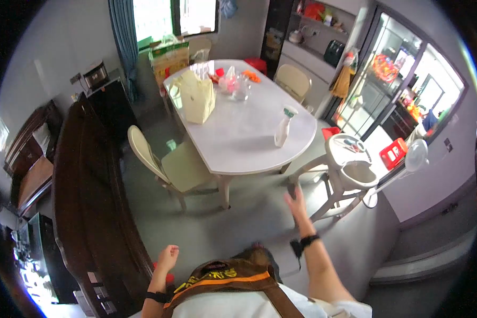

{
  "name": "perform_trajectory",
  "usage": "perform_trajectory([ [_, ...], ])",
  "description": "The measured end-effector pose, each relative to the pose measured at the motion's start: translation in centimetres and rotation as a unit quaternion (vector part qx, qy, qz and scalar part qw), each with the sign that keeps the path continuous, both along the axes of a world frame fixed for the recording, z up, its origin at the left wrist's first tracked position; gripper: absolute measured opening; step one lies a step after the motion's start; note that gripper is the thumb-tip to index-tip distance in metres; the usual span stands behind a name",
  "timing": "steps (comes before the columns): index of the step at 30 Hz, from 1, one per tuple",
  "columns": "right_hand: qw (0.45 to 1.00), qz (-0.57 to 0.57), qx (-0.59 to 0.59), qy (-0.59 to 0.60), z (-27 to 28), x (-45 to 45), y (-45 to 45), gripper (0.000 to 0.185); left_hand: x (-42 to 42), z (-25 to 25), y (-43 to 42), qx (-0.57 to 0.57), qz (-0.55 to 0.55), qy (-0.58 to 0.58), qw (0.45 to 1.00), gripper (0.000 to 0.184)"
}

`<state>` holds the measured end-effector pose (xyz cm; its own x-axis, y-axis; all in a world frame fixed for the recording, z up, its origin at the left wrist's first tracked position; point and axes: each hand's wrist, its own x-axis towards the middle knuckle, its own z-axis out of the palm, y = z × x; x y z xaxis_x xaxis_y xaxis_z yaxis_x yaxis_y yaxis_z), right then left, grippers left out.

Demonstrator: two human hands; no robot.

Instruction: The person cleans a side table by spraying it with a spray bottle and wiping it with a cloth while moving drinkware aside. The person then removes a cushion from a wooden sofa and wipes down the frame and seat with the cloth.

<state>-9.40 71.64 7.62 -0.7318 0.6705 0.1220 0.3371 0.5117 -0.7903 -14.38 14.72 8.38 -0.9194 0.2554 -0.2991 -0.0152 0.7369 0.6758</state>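
My left hand (168,258) is low, left of my apron (222,275), with its fingers curled in and nothing visible in them. My right hand (297,205) reaches forward between the table and the high chair (350,169), thumb and fingers apart. A dark patch shows between those fingers, too unclear to make out. On the white table (238,146), a spray bottle (282,131) stands upright near the front right edge, beyond my right hand. A cream bag (197,98) stands at the table's left side, with clear plastic packaging (240,87) behind it to the right.
A pale chair (183,168) stands at the table's left, another (293,82) behind it. A dark wooden bench (93,201) runs along the left. At the right are a red container (393,153), a white fan (416,155) and glass doors (379,79).
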Motion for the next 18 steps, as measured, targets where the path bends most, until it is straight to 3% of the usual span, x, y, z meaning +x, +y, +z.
perform_trajectory([
  [1,1.000,-0.014,0.014,-0.002,3.0,-3.7,2.4,0.084,0.3,-0.5,0.7,-0.009,0.008,-0.011,1.000,0.026],
  [2,1.000,-0.008,-0.005,0.025,2.7,-8.1,6.7,0.089,0.6,-1.3,1.2,0.003,0.044,-0.003,0.999,0.024],
  [3,0.999,-0.019,0.009,0.027,7.1,-11.0,7.5,0.097,1.6,-2.0,1.6,0.014,0.084,0.004,0.996,0.023],
  [6,0.997,-0.010,0.078,0.027,5.7,-22.3,17.6,0.107,8.1,-5.1,2.4,-0.038,0.169,0.070,0.982,0.024],
  [8,0.999,0.009,0.032,0.005,8.6,-26.7,19.5,0.110,13.7,-7.0,3.8,-0.099,0.248,-0.008,0.964,0.027],
  [9,0.999,0.004,0.048,-0.006,4.1,-31.1,23.4,0.106,15.5,-7.1,4.9,-0.100,0.288,-0.009,0.952,0.027],
  [10,0.994,0.077,-0.059,0.046,6.8,-31.2,22.4,0.096,18.4,-7.9,5.8,-0.089,0.303,-0.098,0.944,0.028],
  [11,0.972,0.127,-0.157,0.117,6.1,-32.0,22.5,0.083,21.8,-8.8,6.7,-0.070,0.318,-0.186,0.927,0.030],
  [13,0.963,0.169,-0.159,0.139,0.8,-37.6,26.5,0.063,26.3,-9.6,8.4,-0.071,0.373,-0.218,0.899,0.029],
  [14,0.944,0.181,-0.225,0.162,2.3,-36.8,24.1,0.058,28.6,-8.6,9.1,-0.073,0.391,-0.232,0.888,0.028],
  [15,0.955,0.176,-0.175,0.164,2.3,-37.2,22.5,0.052,31.2,-8.8,9.7,-0.088,0.420,-0.226,0.875,0.028],
  [17,0.965,0.237,0.058,0.096,2.5,-36.3,18.0,0.045,36.4,-9.8,10.9,-0.091,0.473,-0.222,0.848,0.027],
  [18,0.948,0.300,-0.009,0.108,0.8,-35.0,15.4,0.043,39.7,-10.5,11.3,-0.055,0.530,-0.215,0.819,0.027],
])
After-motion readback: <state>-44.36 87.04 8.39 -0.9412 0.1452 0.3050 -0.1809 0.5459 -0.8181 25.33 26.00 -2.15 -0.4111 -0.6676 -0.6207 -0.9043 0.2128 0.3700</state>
